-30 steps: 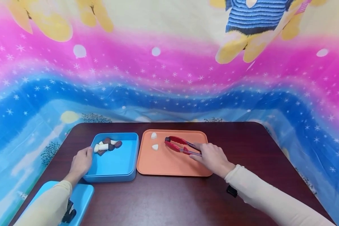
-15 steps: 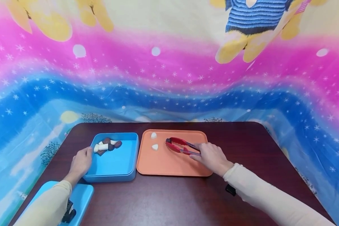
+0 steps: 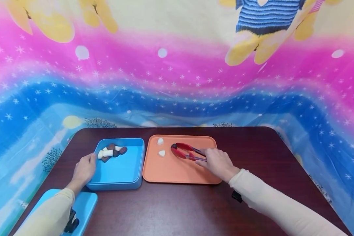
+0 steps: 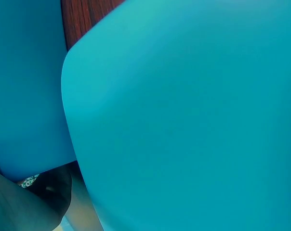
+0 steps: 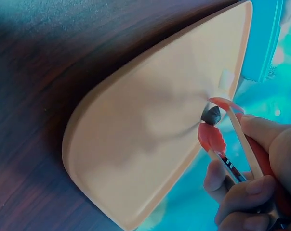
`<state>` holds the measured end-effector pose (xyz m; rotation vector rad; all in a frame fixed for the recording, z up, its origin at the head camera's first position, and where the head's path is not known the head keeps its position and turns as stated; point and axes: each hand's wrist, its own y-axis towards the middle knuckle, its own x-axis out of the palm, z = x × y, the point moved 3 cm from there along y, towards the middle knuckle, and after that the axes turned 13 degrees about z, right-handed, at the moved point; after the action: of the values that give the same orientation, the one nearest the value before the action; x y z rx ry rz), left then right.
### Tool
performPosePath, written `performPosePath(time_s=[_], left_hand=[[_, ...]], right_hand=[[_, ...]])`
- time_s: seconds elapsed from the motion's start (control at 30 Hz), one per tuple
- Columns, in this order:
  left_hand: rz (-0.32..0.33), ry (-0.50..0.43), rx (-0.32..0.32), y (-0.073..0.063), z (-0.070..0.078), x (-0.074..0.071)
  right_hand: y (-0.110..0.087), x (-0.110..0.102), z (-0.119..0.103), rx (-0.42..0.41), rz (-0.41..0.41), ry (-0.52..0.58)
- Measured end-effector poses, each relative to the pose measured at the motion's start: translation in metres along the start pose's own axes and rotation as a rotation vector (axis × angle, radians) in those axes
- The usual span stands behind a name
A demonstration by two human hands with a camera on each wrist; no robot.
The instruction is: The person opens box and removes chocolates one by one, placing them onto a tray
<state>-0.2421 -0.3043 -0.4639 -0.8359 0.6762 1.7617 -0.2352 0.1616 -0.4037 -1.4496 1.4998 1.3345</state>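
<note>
My right hand (image 3: 219, 164) grips red-tipped tongs (image 5: 212, 137) above the orange tray (image 3: 177, 172). Pinched between the tong tips is a small dark brown piece (image 5: 211, 115) that looks like chocolate. Two white pieces lie on the tray's left part, one near the back (image 3: 160, 141) and one closer (image 3: 161, 153). To the left, my left hand (image 3: 85, 168) holds the left wall of an open light-blue box (image 3: 118, 172). Several brown and white chocolate-like pieces (image 3: 107, 153) are heaped in its back left corner.
A light-blue lid (image 3: 88, 201) lies on the dark wooden table (image 3: 165, 209) at the front left, partly under my left forearm. Box and tray stand side by side. A printed cloth (image 3: 177, 108) hangs behind the table and around its sides.
My right hand has shifted slightly to the left, carrying the tongs and the dark piece. The left hand, box and tray stay where they were.
</note>
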Motion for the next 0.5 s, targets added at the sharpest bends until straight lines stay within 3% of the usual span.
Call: performPosePath(time_s=[0.5], left_hand=[[0.009,0.0,0.011,-0.0001,0.001,-0.0011]], right_hand=[[-0.0038,-0.002,0.0085,0.086,-0.021,0.038]])
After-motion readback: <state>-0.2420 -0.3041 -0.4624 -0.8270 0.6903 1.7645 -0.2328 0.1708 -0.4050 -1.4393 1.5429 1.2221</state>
